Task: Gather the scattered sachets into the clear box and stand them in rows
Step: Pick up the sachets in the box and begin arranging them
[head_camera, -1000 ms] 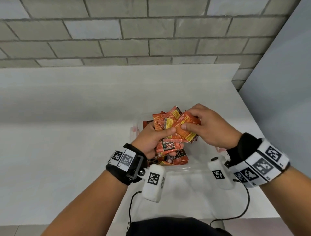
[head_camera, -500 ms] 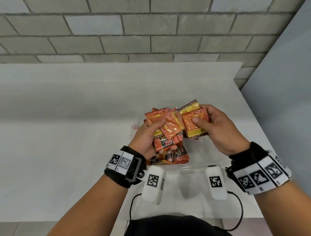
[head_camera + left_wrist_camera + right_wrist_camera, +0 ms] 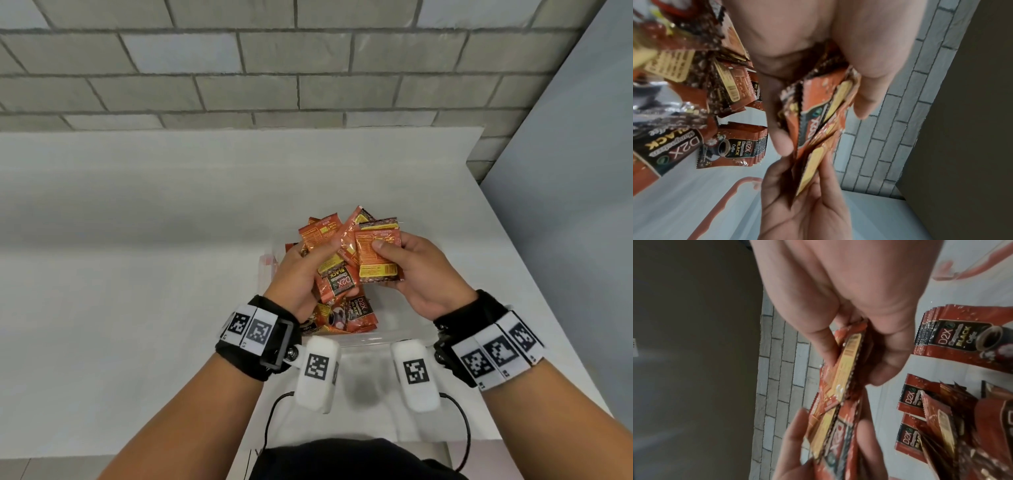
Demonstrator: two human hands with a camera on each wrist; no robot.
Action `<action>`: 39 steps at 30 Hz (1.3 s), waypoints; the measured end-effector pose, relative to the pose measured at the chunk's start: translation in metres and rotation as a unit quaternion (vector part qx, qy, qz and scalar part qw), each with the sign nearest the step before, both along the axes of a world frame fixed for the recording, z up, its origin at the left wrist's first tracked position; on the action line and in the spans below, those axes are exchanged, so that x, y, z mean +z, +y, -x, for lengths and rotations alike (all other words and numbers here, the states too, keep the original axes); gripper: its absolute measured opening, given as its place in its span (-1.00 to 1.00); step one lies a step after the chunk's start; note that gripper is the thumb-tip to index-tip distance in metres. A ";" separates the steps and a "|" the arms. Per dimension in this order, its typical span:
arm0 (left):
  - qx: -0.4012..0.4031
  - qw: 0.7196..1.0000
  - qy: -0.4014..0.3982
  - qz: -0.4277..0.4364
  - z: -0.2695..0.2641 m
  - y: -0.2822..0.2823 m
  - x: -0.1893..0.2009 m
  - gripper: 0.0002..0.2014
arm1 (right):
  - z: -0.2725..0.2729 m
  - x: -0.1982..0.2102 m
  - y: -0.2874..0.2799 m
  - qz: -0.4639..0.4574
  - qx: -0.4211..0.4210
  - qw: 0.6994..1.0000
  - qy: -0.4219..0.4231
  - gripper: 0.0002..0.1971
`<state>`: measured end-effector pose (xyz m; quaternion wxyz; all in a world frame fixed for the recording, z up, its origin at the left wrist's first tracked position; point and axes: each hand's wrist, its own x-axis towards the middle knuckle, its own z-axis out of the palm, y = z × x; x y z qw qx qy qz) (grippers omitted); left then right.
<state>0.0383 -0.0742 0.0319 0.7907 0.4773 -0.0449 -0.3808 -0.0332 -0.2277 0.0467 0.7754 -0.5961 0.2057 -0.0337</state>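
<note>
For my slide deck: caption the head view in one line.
Both hands, left hand and right hand, grip fanned coffee sachets above a clear box on a white table.

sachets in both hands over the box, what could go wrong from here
1. The left hand grips a loose, fanned bunch of sachets; one may slip out and miss the clear box.
2. The right hand pinches a small stack that overlaps the bunch, so pulling apart could drag extras.
3. Dropped sachets could topple those already in the box.
</note>
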 end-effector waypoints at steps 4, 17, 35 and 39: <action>0.010 0.998 0.063 0.010 -0.004 0.006 0.000 -0.85 | 0.002 -0.003 -0.004 0.004 -0.020 1.000 -0.006 -0.83; -0.019 0.997 -0.069 -0.043 0.000 0.001 -0.003 -0.82 | 0.009 0.001 -0.003 0.055 0.041 0.998 -0.008 -0.82; 0.001 0.995 -0.101 -0.012 0.007 0.008 0.000 -0.77 | 0.016 0.008 -0.007 0.047 0.052 0.997 0.025 -0.81; 0.035 0.999 -0.020 0.017 0.006 0.009 -0.003 -0.81 | 0.016 0.009 -0.008 0.056 0.040 0.997 0.030 -0.78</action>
